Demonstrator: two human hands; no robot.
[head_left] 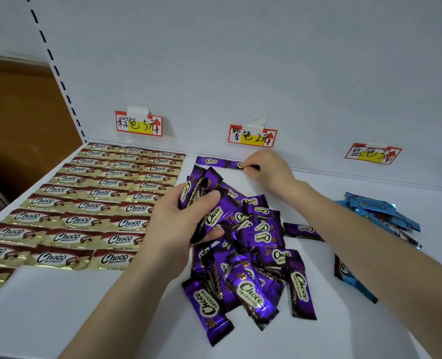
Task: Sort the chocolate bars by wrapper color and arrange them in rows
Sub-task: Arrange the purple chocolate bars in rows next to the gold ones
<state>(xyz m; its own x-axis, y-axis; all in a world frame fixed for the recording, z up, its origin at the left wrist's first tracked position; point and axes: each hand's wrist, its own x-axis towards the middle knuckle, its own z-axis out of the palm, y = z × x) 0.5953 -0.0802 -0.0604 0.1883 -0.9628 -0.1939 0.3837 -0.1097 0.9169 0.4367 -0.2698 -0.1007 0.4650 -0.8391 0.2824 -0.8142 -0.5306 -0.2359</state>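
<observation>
Left hand point(181, 218) grips a bunch of purple bars point(214, 212) over the loose purple pile point(256, 257); right hand point(269, 169) pinches a single bar point(236, 165) at the back of the shelf point(59, 320) (beneath the middle tag point(252, 136)).

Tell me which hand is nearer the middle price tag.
Right. The right hand is just below the middle price tag; the left hand is farther, lower-left, holding purple bars.

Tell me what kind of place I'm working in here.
Likely a shop display shelf: handwritten price tags taped to the back panel, a slotted upright on the left, and gold chocolate bars laid out in rows.
</observation>
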